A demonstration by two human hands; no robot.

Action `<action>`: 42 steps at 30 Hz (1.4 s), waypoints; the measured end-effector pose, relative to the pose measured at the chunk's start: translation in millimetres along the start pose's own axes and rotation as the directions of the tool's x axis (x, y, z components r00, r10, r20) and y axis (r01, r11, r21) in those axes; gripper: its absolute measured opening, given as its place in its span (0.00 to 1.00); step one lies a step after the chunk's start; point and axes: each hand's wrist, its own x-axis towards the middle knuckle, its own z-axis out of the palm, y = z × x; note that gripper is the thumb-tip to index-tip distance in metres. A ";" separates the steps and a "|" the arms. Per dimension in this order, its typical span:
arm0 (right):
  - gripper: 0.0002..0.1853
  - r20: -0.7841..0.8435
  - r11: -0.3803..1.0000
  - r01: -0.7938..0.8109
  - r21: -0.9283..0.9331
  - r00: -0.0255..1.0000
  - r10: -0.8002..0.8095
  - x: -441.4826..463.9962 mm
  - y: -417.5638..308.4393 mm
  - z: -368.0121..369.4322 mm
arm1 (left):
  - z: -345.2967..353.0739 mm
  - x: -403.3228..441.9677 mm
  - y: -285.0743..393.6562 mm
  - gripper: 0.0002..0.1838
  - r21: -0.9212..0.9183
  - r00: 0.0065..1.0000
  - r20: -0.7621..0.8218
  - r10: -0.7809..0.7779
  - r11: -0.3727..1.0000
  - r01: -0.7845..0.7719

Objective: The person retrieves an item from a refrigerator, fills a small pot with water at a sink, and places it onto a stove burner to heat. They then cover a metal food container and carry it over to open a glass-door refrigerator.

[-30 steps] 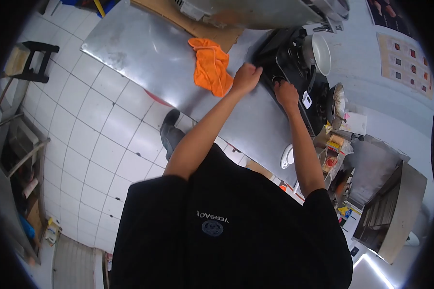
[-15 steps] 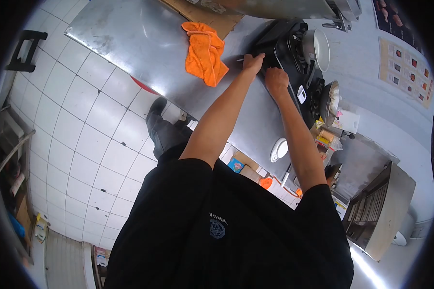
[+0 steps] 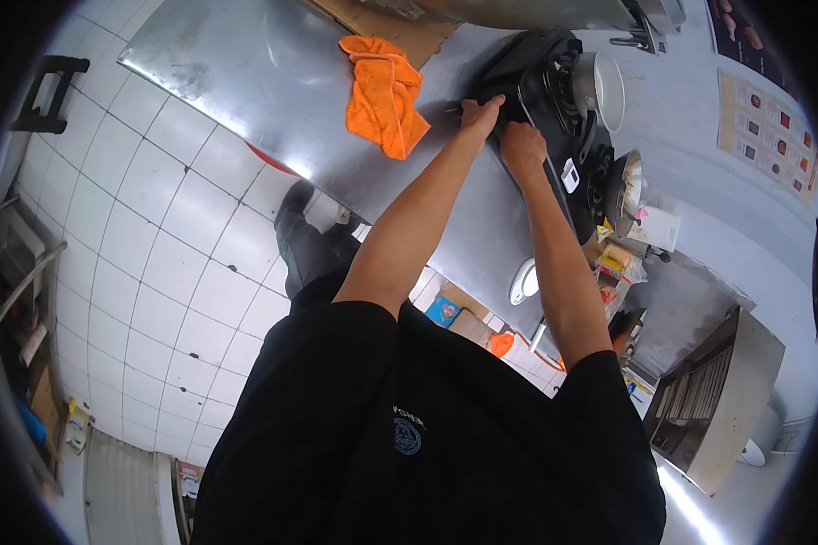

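Observation:
A black gas stove [image 3: 545,100] stands on the steel table [image 3: 273,82], against the wall. My left hand [image 3: 483,116] is closed at the stove's near edge, thumb extended along it; the other fingers are mostly hidden. Just to its right, my right hand [image 3: 523,147] makes a fist against the stove's front, and whatever lies inside it is hidden. A pale pot [image 3: 602,93] sits on one burner and a wok [image 3: 623,193] on the other. Beside my right forearm, a small white device [image 3: 570,175] with a dark display is on the stove front.
An orange cloth [image 3: 384,98] lies crumpled on the table, left of my hands. A white round object [image 3: 523,282] rests near the table's right end. Food packets [image 3: 613,259] are beyond the wok. White floor tiles [image 3: 173,254] extend to the left.
Both hands stay at the stove front with only slight shifts. My left hand's thumb points a little further up. The view has moved slightly.

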 end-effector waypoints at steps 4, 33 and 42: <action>0.12 0.053 0.994 0.094 -0.052 0.994 -0.091 0.9 -2.8 -8.6 | -3.4 -6.8 7.6 0.49 -0.016 0.996 0.069 -0.055 0.998 0.056; 0.16 0.472 0.077 -0.548 0.833 0.776 0.418 -269.7 -2.2 161.8 | 16.9 -25.7 20.9 0.38 0.073 0.987 -0.045 -0.154 0.985 0.157; 0.17 0.588 -0.207 -0.565 0.799 0.659 0.470 -305.7 -3.6 191.5 | 18.7 -12.6 14.5 0.49 0.123 0.978 -0.134 -0.163 0.976 0.180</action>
